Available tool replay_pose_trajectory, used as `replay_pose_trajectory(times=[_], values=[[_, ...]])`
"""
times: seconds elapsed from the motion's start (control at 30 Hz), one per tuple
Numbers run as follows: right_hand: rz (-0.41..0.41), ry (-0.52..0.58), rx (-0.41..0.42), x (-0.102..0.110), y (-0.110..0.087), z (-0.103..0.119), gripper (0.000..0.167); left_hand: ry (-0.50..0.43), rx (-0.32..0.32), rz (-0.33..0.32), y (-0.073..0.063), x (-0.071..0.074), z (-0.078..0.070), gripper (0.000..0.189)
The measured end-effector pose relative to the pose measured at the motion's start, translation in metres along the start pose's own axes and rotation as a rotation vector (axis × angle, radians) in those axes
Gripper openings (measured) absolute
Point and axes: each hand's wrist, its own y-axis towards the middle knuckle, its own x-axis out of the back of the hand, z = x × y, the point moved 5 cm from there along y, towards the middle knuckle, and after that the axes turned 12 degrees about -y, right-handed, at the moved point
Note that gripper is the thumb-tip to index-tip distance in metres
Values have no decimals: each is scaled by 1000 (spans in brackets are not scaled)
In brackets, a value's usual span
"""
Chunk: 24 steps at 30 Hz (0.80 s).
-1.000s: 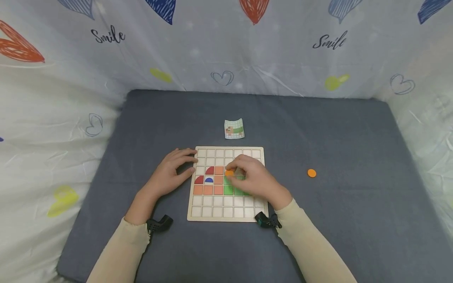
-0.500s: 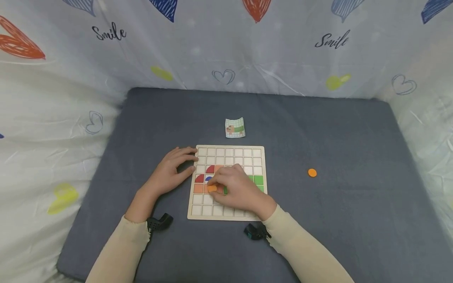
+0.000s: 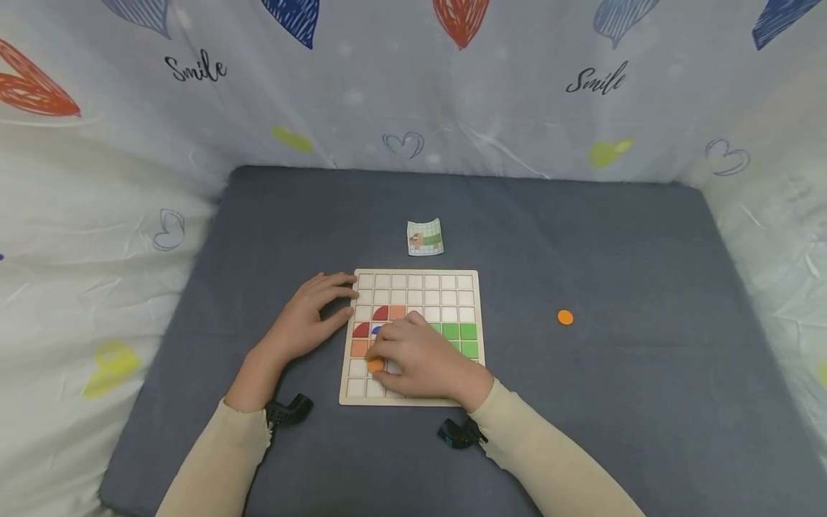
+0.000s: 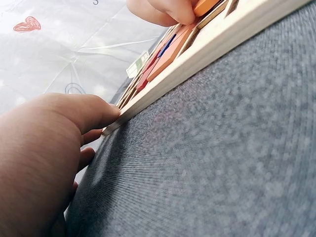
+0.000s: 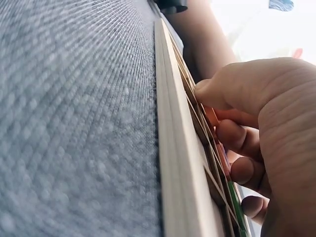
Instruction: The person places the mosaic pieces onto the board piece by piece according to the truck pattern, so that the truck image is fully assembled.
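Note:
In the head view, a wooden grid board [image 3: 413,272] lies on the grey table. Between thumb and fingers, my right hand [image 3: 423,359] pinches a round orange disc [image 3: 375,366] over the lower left cells. My left hand [image 3: 306,316] rests its fingertips against the board's left edge, fingers loosely extended. Set in the grid are red quarter circles [image 3: 380,313], salmon squares [image 3: 397,313] and green squares [image 3: 468,331]. A blue half circle [image 3: 377,329] is partly covered by my right hand, as are several middle cells. The left wrist view shows the orange disc [image 4: 205,7] at the fingertips.
Another orange disc [image 3: 565,317] lies on the table to the right of the board. Behind the board is a small card [image 3: 424,238] printed with a coloured grid picture. A white patterned curtain [image 3: 504,108] hangs along the back and sides.
My right hand has carried the orange disc toward the lower left, from the board's middle to the row below the coloured tiles. My left hand has stayed at the board's edge.

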Motion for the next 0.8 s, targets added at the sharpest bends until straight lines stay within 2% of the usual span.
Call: replay_pose_trajectory(times=[0.3,0.8], values=[[35,6,-3,-3,0,-2,19,-7,7,0,0,0,0,32],[18,8,4,0,-1,-1,19,-8,1,1,-1,0,0,32]])
